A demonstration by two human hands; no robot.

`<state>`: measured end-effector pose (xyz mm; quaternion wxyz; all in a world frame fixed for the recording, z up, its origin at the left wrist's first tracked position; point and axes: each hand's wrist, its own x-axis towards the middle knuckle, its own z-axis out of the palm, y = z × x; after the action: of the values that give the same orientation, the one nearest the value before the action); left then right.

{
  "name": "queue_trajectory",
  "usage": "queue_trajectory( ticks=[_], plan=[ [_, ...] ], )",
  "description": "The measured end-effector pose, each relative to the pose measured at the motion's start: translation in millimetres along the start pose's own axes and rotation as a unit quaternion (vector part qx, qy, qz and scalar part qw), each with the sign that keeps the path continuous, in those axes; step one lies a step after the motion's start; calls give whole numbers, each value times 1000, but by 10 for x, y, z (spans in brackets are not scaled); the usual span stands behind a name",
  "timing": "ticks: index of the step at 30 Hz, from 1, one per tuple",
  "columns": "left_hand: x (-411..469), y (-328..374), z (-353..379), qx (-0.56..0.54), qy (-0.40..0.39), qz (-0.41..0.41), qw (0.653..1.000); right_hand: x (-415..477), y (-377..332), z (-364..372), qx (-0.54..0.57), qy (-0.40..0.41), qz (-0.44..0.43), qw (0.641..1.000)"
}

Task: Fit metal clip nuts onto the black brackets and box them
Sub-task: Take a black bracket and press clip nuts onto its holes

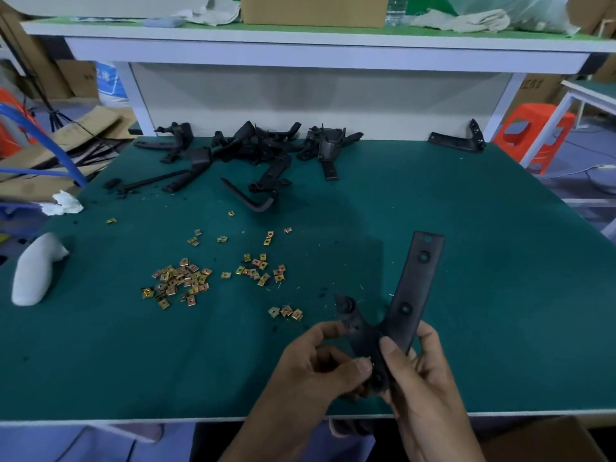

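Left grip (320,365): thumb and fingers curled in, pinching the lower end of the bracket (421,278). Right grip (416,371): thumb pressed on the front of the same bracket, fingers wrapped behind. The bracket is held in the air over the near edge of the worktop (483,295), long arm pointing up and away.

Risks:
- If a nut is under the left thumb, it could go on crooked or miss its hole, since the thumb covers the spot.
- A sideways push could pop a nut out to drop past the worktop edge, which lies right below the grips.
- The right grip holds low on the bracket, so the long arm could swing when pressed.
- The loose clip nuts (180,281) are spread in several small groups, easy to scatter with a sleeve.

Hard to see:
- White lump (33,268) at far left, can't tell what it is.
- Bracket pile (253,145) at the back is tangled, count unclear.
- A gold speck by the left thumb may be a nut, not confirmed.
- Which bracket holes already carry nuts: can't tell.
- Cardboard box (550,441) at bottom right is cut off, contents unseen.
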<state>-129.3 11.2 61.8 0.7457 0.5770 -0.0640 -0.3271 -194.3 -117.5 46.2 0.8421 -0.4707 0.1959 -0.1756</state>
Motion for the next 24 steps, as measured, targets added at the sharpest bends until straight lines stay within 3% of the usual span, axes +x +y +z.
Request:
queue_trajectory(
  ticks=[6,10,12,14,16,21,24],
  plan=[
    [22,-57,-20,70,37,-22,997,-40,193,-48,-82,39,-35,995],
    [86,-94,-150,166,11,-3,986,24,215,-82,-75,56,-33,995],
    [221,-139,-333,340,85,77,933,72,206,-123,-46,80,-35,995],
    [372,-145,-536,516,165,162,825,103,185,-149,-43,93,-32,994],
    [518,-145,-694,607,169,176,756,115,167,-163,-44,97,-26,994],
    [728,-116,-799,641,175,236,709,123,150,-174,-21,89,13,996],
    [771,-60,-734,605,212,243,728,148,141,-162,-16,92,23,995]
  ],
)
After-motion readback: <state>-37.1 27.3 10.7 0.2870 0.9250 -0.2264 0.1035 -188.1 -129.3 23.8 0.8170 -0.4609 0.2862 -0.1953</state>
